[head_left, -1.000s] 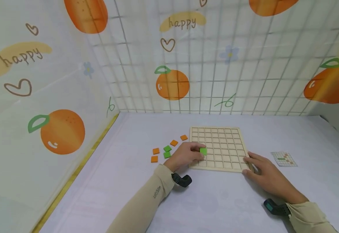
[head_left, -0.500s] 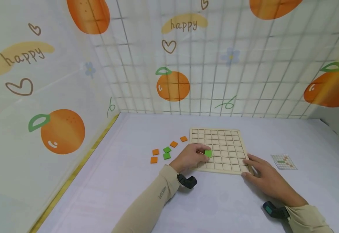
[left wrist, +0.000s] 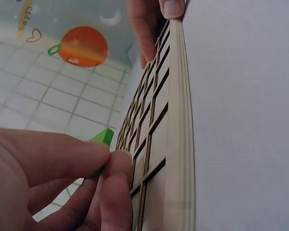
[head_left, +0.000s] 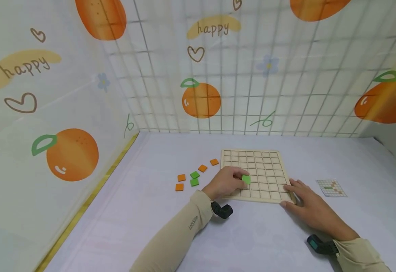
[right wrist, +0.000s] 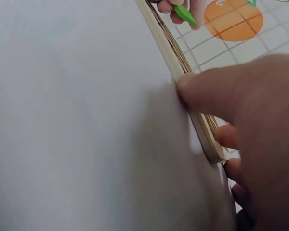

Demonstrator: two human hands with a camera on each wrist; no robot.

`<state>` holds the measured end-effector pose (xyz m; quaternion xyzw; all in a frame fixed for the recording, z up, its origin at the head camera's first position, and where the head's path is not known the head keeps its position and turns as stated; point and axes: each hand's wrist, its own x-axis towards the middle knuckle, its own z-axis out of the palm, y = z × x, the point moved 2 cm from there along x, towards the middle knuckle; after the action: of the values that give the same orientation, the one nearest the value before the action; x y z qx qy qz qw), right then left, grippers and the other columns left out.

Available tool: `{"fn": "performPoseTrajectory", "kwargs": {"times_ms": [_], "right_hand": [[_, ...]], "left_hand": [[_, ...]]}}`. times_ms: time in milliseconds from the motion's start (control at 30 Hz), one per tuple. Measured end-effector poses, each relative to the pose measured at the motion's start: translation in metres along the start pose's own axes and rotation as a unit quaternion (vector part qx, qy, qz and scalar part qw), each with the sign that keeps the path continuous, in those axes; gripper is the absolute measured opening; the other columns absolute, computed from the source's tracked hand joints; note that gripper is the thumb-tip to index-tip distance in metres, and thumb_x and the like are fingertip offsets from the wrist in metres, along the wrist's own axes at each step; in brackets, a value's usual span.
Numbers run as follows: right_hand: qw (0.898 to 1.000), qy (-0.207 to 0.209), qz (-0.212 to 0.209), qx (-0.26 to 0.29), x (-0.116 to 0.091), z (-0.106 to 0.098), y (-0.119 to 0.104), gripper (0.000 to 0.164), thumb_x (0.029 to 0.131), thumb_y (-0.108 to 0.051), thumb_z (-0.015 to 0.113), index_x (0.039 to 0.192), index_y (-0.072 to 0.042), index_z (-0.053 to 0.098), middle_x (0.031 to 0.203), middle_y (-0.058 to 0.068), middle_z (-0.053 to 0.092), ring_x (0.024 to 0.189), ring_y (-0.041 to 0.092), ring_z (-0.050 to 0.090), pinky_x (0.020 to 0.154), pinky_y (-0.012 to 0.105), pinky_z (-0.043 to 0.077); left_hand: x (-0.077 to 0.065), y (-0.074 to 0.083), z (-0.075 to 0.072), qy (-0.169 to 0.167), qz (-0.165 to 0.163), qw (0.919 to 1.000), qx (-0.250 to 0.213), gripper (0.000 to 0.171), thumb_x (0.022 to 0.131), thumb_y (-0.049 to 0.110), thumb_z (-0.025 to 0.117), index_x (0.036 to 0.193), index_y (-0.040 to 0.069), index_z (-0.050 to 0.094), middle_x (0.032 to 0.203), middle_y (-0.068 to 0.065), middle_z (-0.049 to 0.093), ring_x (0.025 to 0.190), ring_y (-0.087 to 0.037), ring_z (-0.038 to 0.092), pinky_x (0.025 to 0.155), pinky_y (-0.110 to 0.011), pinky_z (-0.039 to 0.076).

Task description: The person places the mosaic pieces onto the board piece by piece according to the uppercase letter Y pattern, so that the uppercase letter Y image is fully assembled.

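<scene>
Between thumb and fingers, my left hand point(head_left: 225, 182) pinches a small green square tile point(head_left: 246, 179) above the left-middle part of a pale wooden grid board point(head_left: 267, 172). The left wrist view shows that tile point(left wrist: 104, 136) tilted, partly covered by the thumb and fingertips. My right hand point(head_left: 308, 204) holds the board's near right corner; in the right wrist view the thumb point(right wrist: 197, 90) presses the front edge and the other fingers lie round the corner. Every board cell in sight is bare; the left hand covers some.
Left of the board lie loose tiles: two green, one being a green tile point(head_left: 194, 182), and several orange, one being an orange tile point(head_left: 179, 187). A small printed card point(head_left: 332, 188) with a coloured grid pattern lies to the right. A patterned curtain point(head_left: 164, 94) stands behind the white table.
The left hand has carried the green tile a short way right over the board, slowing in the last half second. The right hand has stayed at the corner.
</scene>
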<state>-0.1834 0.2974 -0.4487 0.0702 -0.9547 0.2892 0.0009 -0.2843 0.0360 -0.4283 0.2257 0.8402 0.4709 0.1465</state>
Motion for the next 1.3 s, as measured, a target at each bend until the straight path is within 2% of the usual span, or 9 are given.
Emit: {"fn": "performPoseTrajectory", "kwargs": {"times_ms": [233,533,867,1300], "right_hand": [[1.0,-0.001,0.008,0.004,0.0,-0.001,-0.001,0.079,0.092,-0.056,0.065,0.146,0.0,0.048,0.159,0.026,0.025,0.146,0.049,0.015,0.107,0.071,0.019],[1.0,0.002,0.007,0.01,0.0,-0.001,-0.002,0.079,0.092,-0.056,0.066,0.145,0.0,0.049,0.159,0.026,0.026,0.146,0.049,0.015,0.108,0.07,0.019],[1.0,0.008,-0.001,0.005,-0.001,-0.003,-0.004,0.076,0.092,-0.052,0.068,0.144,0.0,0.05,0.158,0.027,0.027,0.145,0.05,0.017,0.108,0.07,0.02],[1.0,0.004,-0.003,0.011,-0.001,-0.003,-0.002,0.077,0.093,-0.052,0.067,0.144,0.002,0.049,0.158,0.028,0.026,0.145,0.05,0.017,0.108,0.07,0.02]], "left_hand": [[0.002,0.007,0.003,-0.001,0.006,0.9997,0.023,0.034,0.088,0.011,0.074,0.122,0.016,0.072,0.093,0.011,0.065,0.088,-0.006,0.058,0.081,-0.026,0.047],[0.004,0.011,0.006,-0.012,0.013,0.9994,0.03,0.037,0.088,0.012,0.072,0.125,0.015,0.072,0.097,0.012,0.065,0.092,-0.005,0.059,0.078,-0.025,0.048],[0.007,0.01,0.009,-0.012,0.027,0.9983,0.05,0.037,0.089,0.01,0.07,0.127,0.013,0.071,0.095,0.011,0.064,0.089,-0.004,0.058,0.081,-0.022,0.047],[0.007,0.006,0.016,-0.004,0.026,0.9974,0.066,0.035,0.09,0.013,0.07,0.125,0.01,0.071,0.09,0.011,0.063,0.082,-0.005,0.055,0.072,-0.02,0.047]]}}
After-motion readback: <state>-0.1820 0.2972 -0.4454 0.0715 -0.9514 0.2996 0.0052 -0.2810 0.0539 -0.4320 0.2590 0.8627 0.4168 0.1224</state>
